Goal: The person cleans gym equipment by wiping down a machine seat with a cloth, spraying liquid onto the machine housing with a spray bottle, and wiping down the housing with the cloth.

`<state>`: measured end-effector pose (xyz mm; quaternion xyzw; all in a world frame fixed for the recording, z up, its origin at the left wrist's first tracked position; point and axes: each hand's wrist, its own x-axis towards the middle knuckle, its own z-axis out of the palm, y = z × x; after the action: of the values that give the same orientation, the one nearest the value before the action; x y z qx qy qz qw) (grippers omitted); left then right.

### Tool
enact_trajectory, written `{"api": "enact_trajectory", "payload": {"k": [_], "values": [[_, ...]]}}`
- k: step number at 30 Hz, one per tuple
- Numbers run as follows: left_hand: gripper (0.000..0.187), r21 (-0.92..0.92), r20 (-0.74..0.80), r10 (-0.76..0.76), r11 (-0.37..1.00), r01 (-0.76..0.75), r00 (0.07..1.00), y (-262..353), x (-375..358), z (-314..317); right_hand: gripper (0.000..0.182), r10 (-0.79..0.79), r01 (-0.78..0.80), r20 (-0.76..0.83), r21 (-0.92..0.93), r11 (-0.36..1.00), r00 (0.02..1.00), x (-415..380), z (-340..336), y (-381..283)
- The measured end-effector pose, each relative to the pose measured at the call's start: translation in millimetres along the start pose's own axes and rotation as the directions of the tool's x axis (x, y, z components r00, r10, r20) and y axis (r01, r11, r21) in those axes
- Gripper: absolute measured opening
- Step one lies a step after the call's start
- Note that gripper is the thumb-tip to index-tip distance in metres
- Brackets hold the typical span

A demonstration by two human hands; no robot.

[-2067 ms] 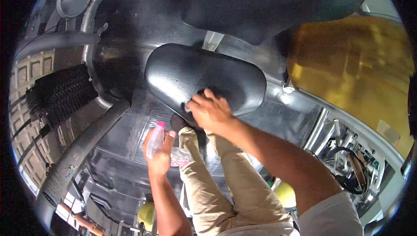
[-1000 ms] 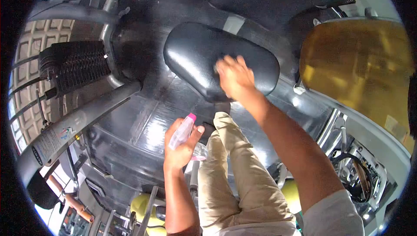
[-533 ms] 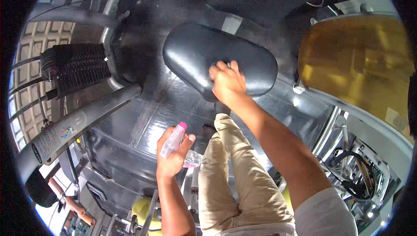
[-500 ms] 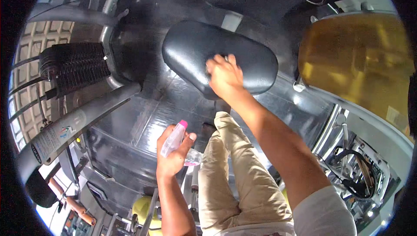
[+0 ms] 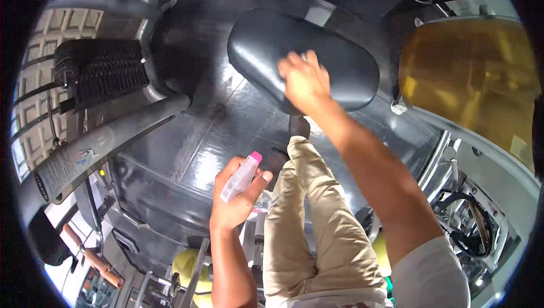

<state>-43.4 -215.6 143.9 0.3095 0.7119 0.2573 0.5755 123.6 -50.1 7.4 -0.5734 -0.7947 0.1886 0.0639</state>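
My left hand (image 5: 232, 200) is wrapped around a clear spray bottle with a pink-tipped white trigger head (image 5: 241, 179). Its lower body, partly behind my fingers and thumb, holds the bottle beside my left thigh. My right hand (image 5: 307, 84) rests on a black padded seat (image 5: 340, 64), near the middle of its front side. The fingers there are curled down and slightly blurred; whatever lies beneath them, if anything, is hidden. The seat is smooth, shiny and rounded, lying diagonally in front of my feet.
A translucent amber panel (image 5: 470, 75) stands at the right. At the left are a stack of black weight plates (image 5: 102, 73) and a thick grey tube (image 5: 113, 143). Dark shiny flooring (image 5: 170, 163) lies below. Cables and a metal frame (image 5: 470, 223) show at lower right.
The camera view has shifted, so the seat and both hands appear farther right and higher. My right hand is still on the seat; the left still holds the spray bottle.
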Motion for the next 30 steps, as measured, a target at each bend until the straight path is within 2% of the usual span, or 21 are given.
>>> {"api": "enact_trajectory", "payload": {"k": [1, 4, 7, 9, 10, 13, 14, 16, 17, 19, 20, 21, 22, 23, 25, 26, 29, 30], "values": [[0.022, -0.001, -0.005, 0.006, 1.000, -0.006, 1.000, -3.5, 0.5, -0.6, 0.017, 0.044, -0.044, -0.009, 0.027, 0.999, 0.999, 18.7, 5.4, -7.3], [0.021, 0.017, -0.003, -0.003, 1.000, 0.003, 1.000, -10.6, -3.4, -6.4, 0.020, 0.053, -0.064, -0.112, -0.096, 0.993, 0.992, 25.3, 23.7, -17.7], [0.020, -0.041, 0.002, 0.005, 0.999, -0.005, 1.000, -13.2, -9.4, -13.3, 0.024, -0.039, 0.044, 0.054, -0.089, 0.995, 0.998, -36.7, 8.1, -10.9], [0.020, -0.075, -0.011, 0.022, 0.997, -0.023, 1.000, -12.3, -14.4, -19.3, 0.025, -0.099, 0.102, 0.084, -0.029, 0.994, 0.991, -71.8, 0.2, 0.7], [0.020, -0.091, -0.020, 0.031, 0.995, -0.032, 0.999, -12.4, -16.5, -22.8, 0.024, -0.123, 0.126, 0.045, -0.061, 0.990, 0.991, -75.5, 4.4, 4.0], [0.021, -0.074, -0.003, 0.040, 0.996, -0.040, 0.999, -16.1, -18.3, -33.8, 0.020, -0.282, 0.269, -0.099, -0.126, 0.955, 0.954, -48.7, 23.8, -3.9], [0.020, -0.069, 0.004, 0.044, 0.997, -0.044, 0.999, -20.9, -16.7, -35.4, 0.015, -0.259, 0.258, 0.013, -0.147, 0.955, 0.966, -25.2, 25.2, -17.4], [0.020, -0.033, -0.006, 0.042, 0.999, -0.042, 0.999, -29.8, -12.7, -35.3, 0.012, -0.266, 0.251, -0.060, -0.188, 0.949, 0.962, 18.1, 42.5, -38.2], [0.020, -0.014, -0.005, 0.042, 0.999, -0.042, 0.999, -33.6, -9.7, -35.8, 0.016, -0.246, 0.242, 0.008, -0.228, 0.943, 0.969, 34.5, 43.5, -49.1], [0.020, -0.058, -0.024, 0.001, 0.998, -0.002, 1.000, -36.1, -10.2, -35.3, 0.019, -0.223, 0.241, 0.098, -0.255, 0.936, 0.970, 33.3, 38.0, -49.8], [0.020, -0.074, -0.028, -0.023, 0.997, 0.021, 0.999, -33.6, -14.9, -38.1, 0.020, -0.273, 0.278, 0.056, -0.246, 0.929, 0.960, 14.0, 35.9, -39.5], [0.020, -0.073, -0.017, -0.013, 0.997, 0.011, 1.000, -33.4, -14.3, -41.2, 0.021, -0.328, 0.315, -0.007, -0.260, 0.913, 0.945, -5.4, 28.8, -20.2], [0.021, -0.076, -0.008, -0.003, 0.997, 0.002, 1.000, -35.0, -14.5, -43.7, 0.020, -0.327, 0.318, -0.001, -0.222, 0.922, 0.945, -27.5, 18.6, -4.7], [0.021, -0.081, -0.005, 0.002, 0.997, -0.002, 1.000, -36.4, -15.8, -46.0, 0.020, -0.331, 0.327, 0.008, -0.179, 0.928, 0.944, -46.5, 10.3, 4.8], [0.021, -0.081, -0.050, 0.047, 0.995, -0.051, 0.998, -33.4, -13.3, -47.3, 0.019, -0.379, 0.391, 0.099, -0.230, 0.891, 0.920, -55.7, 0.4, 15.5], [0.021, -0.070, -0.074, 0.073, 0.994, -0.078, 0.995, -31.9, -10.9, -48.3, 0.019, -0.399, 0.424, 0.146, -0.253, 0.870, 0.905, -53.0, 0.6, 19.4], [0.021, -0.051, -0.139, 0.092, 0.994, -0.100, 0.986, -26.1, -0.1, -45.9, 0.016, -0.446, 0.449, 0.064, -0.227, 0.864, 0.893, -7.0, 15.4, -7.7], [0.021, -0.046, -0.165, 0.092, 0.994, -0.101, 0.982, -23.7, 4.7, -44.2, 0.018, -0.386, 0.395, 0.086, -0.237, 0.888, 0.918, 17.1, 24.0, -20.5]]}}
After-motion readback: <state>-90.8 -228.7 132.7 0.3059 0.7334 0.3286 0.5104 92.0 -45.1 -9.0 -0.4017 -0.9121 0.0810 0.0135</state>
